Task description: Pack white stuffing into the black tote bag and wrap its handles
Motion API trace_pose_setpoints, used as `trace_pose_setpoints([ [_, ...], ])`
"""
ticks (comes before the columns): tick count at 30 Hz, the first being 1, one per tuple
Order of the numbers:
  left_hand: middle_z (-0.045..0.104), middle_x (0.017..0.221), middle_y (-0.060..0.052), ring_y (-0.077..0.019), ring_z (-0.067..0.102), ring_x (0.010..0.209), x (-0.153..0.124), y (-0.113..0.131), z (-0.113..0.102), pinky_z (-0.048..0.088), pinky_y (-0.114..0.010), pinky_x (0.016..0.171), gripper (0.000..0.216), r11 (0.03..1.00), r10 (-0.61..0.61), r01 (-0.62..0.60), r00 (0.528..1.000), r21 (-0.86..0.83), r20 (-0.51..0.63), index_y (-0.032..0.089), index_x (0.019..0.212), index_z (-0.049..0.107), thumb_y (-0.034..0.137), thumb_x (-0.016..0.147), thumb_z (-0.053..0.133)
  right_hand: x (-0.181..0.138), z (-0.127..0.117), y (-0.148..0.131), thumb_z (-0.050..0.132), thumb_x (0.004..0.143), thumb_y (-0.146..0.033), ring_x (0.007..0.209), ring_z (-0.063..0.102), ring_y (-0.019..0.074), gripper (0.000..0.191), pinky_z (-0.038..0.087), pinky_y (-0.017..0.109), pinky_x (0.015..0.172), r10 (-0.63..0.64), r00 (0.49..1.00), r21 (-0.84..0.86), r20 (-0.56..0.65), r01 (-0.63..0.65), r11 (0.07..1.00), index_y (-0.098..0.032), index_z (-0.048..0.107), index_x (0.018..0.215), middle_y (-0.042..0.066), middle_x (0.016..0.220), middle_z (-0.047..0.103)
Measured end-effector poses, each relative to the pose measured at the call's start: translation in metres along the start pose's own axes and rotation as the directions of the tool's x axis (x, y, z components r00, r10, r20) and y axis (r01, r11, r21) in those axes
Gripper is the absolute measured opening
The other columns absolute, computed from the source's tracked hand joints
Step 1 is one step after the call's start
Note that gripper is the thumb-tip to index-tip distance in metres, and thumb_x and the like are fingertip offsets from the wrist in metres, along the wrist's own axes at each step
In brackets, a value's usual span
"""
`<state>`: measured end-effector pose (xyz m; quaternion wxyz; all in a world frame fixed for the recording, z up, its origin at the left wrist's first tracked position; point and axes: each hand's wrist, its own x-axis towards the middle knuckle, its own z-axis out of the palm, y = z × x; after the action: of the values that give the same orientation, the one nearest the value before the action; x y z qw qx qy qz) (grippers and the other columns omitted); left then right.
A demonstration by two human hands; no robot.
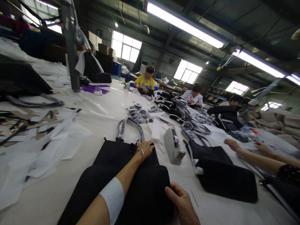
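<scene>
A black handbag point(131, 187) lies in front of me on the white table. Its handle point(130, 125), wrapped in clear film, loops away from me at the far edge. My left hand point(145, 149), with a bracelet at the wrist, reaches across the bag, its fingers curled over the upper right edge. Exactly what those fingertips pinch is hidden. At the bag's right side, my right hand point(181, 200) grips the edge, thumb on top and fingers partly out of sight. Just beyond the bag, to the right, stands a grey tape dispenser point(172, 147).
Another black bag point(227, 175) lies on the right, near a co-worker's hands point(232, 145). Wrapped handles point(138, 112) and stacked black bags point(167, 103) fill the middle. Paper scraps point(53, 140) cover the left, by a metal post point(70, 47). Other people sit at the far side.
</scene>
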<state>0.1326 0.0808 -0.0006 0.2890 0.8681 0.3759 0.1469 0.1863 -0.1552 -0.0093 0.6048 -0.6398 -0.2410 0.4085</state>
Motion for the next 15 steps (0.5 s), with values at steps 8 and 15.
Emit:
trace_pose_setpoints([
  [8, 0.068, 0.114, -0.006, -0.0248, 0.062, 0.108, 0.004, -0.006, -0.002, 0.045, -0.035, 0.091, 0.032, 0.997, -0.02, 0.021, 1.0, 0.072, -0.016, 0.025, 0.11, 0.063, 0.037, 0.091, 0.04, 0.008, -0.002, -0.021, 0.073, 0.066, -0.051, 0.092, 0.061, 0.0253, 0.042, 0.048, 0.031, 0.083, -0.176, 0.983, -0.337, -0.05, 0.149, 0.93, -0.019, 0.075, 0.093, 0.006, 0.093, 0.07],
  [15, 0.069, 0.107, -0.007, -0.0241, 0.062, 0.105, 0.009, -0.008, 0.003, 0.045, -0.038, 0.089, 0.029, 0.987, -0.037, 0.039, 0.999, 0.154, -0.016, 0.024, 0.111, 0.059, 0.034, 0.09, 0.042, 0.031, -0.013, -0.006, 0.083, 0.056, -0.047, 0.064, 0.061, 0.0165, 0.045, 0.046, 0.026, 0.061, -0.009, 1.0, -0.033, 0.024, 0.01, 0.999, -0.015, 0.068, 0.083, 0.002, 0.068, 0.067],
])
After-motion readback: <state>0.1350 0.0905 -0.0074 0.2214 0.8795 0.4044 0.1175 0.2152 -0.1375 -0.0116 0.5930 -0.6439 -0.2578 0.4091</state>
